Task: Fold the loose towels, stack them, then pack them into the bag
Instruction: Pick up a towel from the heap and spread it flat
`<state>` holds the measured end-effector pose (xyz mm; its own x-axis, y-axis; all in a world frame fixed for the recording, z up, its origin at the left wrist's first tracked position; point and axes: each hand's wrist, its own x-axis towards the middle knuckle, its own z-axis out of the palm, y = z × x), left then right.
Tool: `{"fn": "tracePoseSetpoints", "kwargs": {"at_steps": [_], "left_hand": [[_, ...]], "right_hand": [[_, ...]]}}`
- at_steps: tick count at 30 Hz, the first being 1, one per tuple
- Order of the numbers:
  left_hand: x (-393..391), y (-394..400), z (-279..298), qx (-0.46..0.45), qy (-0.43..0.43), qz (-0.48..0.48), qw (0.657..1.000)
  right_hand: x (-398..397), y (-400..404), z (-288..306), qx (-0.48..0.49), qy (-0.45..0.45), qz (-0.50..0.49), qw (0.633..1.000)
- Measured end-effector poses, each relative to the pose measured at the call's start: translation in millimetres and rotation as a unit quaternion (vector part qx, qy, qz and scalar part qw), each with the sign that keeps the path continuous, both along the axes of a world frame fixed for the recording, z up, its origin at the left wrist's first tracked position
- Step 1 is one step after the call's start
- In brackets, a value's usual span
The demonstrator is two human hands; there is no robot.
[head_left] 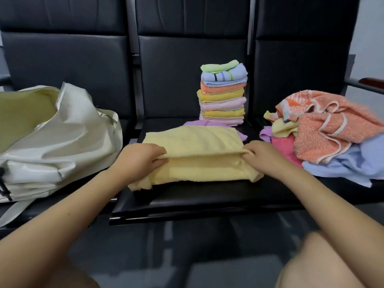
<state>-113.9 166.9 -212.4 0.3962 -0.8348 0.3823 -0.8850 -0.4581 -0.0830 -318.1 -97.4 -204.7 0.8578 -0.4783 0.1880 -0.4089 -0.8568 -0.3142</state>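
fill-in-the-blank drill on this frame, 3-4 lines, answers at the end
1. Both hands, left hand and right hand, pinch the ____ towel.
2. The top towel of the folded stack is ____.
3. The white bag lies on the person's ____ side.
4. The loose pile is topped by an ____ towel.

Answers: yellow; green; left; orange

Single head-mounted wide-angle cam, looking fwd and down over both forearms at a row of black seats [187,196]. Close range: left hand [139,157] and right hand [264,156] sit mid-frame, knees at bottom edge. White bag [68,142] at left edge, loose towel pile [332,138] at right, folded stack [223,94] near centre, seat backs filling the top. Edges bow w/ lens distortion.
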Motion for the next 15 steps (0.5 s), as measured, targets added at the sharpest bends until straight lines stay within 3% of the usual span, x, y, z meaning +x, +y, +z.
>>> {"fn": "tracePoseSetpoints", "kwargs": {"at_steps": [2,4,7,9,12,15], "left_hand": [[3.4,2.4,1.8,0.023,0.005,0.022,0.999],[6.7,8.4,0.1,0.005,0.063,0.028,0.998],[11.1,24.4,-3.9,-0.065,0.202,0.038,0.976],[6.8,35.0,-2.1,-0.134,0.305,0.030,0.942],[-11.3,46.5,4.5,-0.198,0.417,0.007,0.887],[-27.8,55.5,4.3,-0.180,0.447,0.007,0.876]], "right_hand": [[-6.5,-5.5,1.2,0.040,-0.033,-0.045,0.998],[-14.2,-5.9,0.5,0.153,-0.096,-0.055,0.982],[-27.0,2.2,0.7,0.360,-0.220,-0.046,0.906],[-34.3,9.4,0.5,0.428,-0.254,-0.054,0.866],[-43.6,21.8,1.5,0.431,-0.236,-0.071,0.868],[-54.0,32.2,3.7,0.406,-0.184,-0.084,0.891]]}}
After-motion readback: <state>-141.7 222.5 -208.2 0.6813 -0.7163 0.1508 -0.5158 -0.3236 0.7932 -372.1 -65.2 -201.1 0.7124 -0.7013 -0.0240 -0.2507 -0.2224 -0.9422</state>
